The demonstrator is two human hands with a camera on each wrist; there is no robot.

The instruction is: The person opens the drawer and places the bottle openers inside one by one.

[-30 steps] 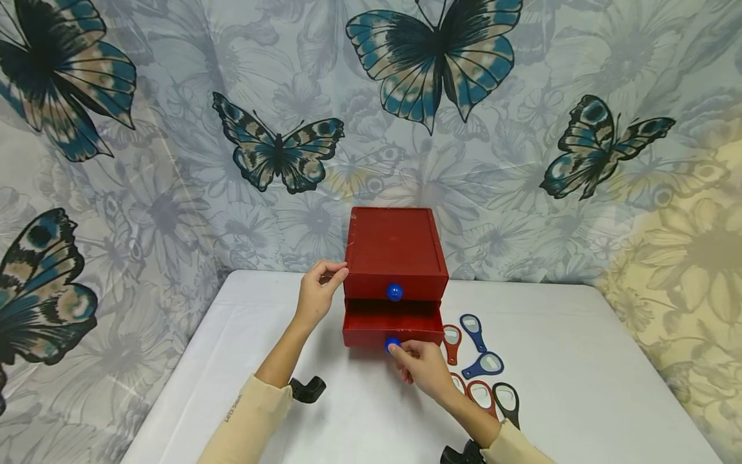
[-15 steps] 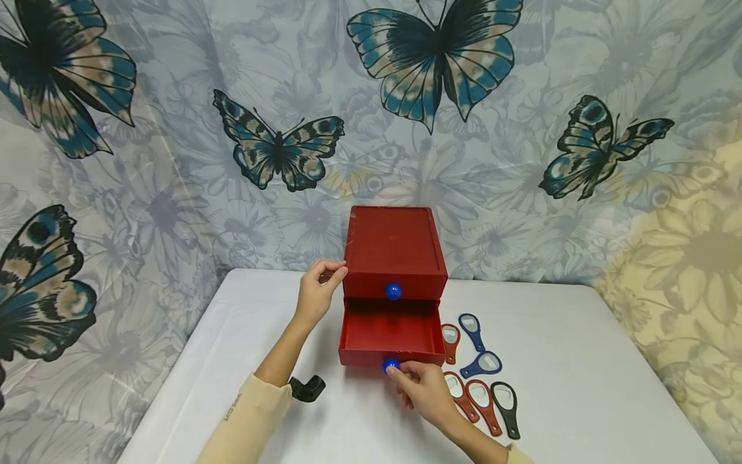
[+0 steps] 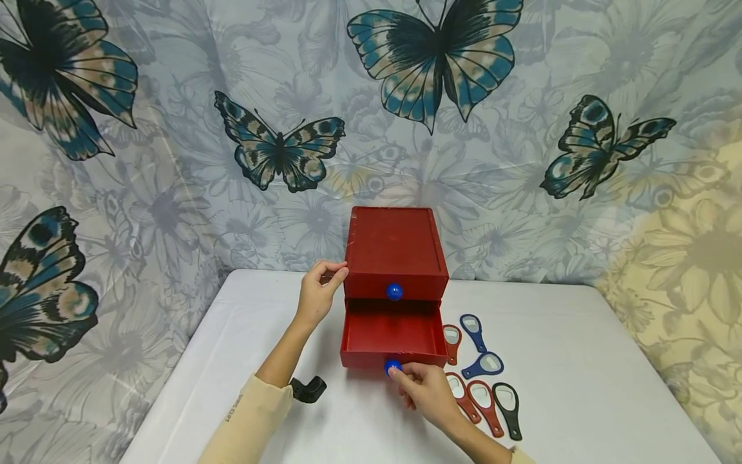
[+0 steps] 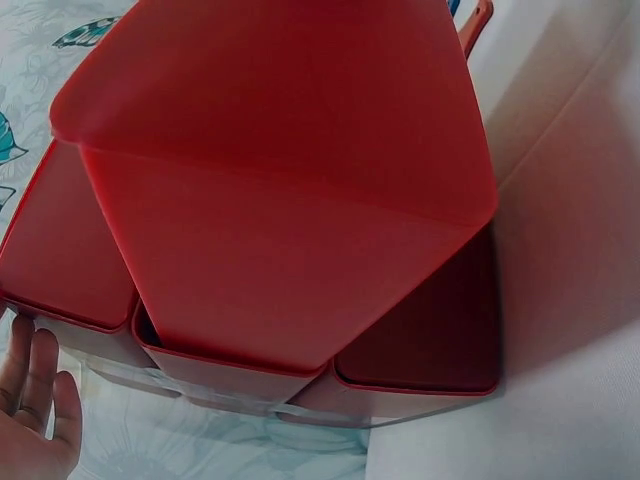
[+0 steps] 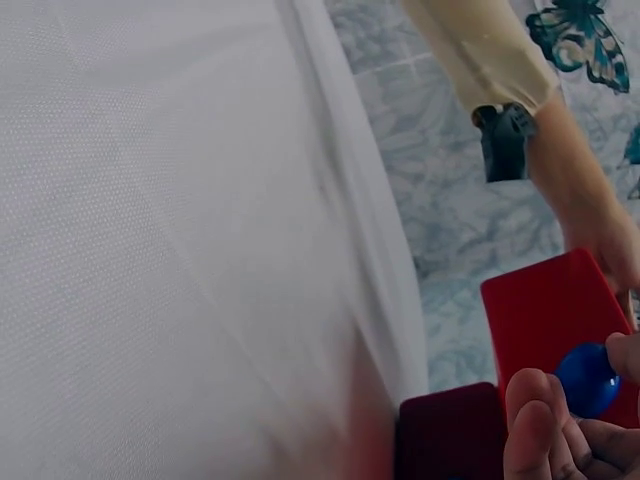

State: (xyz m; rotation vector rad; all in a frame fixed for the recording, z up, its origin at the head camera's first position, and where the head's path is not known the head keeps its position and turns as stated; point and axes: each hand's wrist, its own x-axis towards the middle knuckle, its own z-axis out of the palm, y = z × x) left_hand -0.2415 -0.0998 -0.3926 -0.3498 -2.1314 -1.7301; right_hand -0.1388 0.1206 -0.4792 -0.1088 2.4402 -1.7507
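Observation:
A red two-drawer box (image 3: 397, 241) stands at the back of the table. Its upper drawer is closed, and its lower drawer (image 3: 393, 335) is pulled well out with nothing showing inside. My right hand (image 3: 426, 390) pinches the round blue knob (image 3: 393, 368) of that lower drawer between thumb and fingers, as the right wrist view also shows at the knob (image 5: 588, 380). At the box's upper left side, my left hand (image 3: 315, 293) rests its fingertips against the front corner. In the left wrist view the fingers (image 4: 40, 370) lie nearly straight beside the red casing (image 4: 280, 230).
Right of the box lie several magnifying glasses: blue ones (image 3: 483, 365), red ones (image 3: 485, 406) and a black-handled one (image 3: 509, 409). A white cloth covers the table (image 3: 580, 361). Butterfly-print fabric (image 3: 493, 161) hangs close behind. A black wrist camera (image 3: 308, 390) sits by the left sleeve.
The lower drawer has slid farther out toward me, with my right hand drawing back on its knob; most of that motion came in the first half second. The left hand has stayed put.

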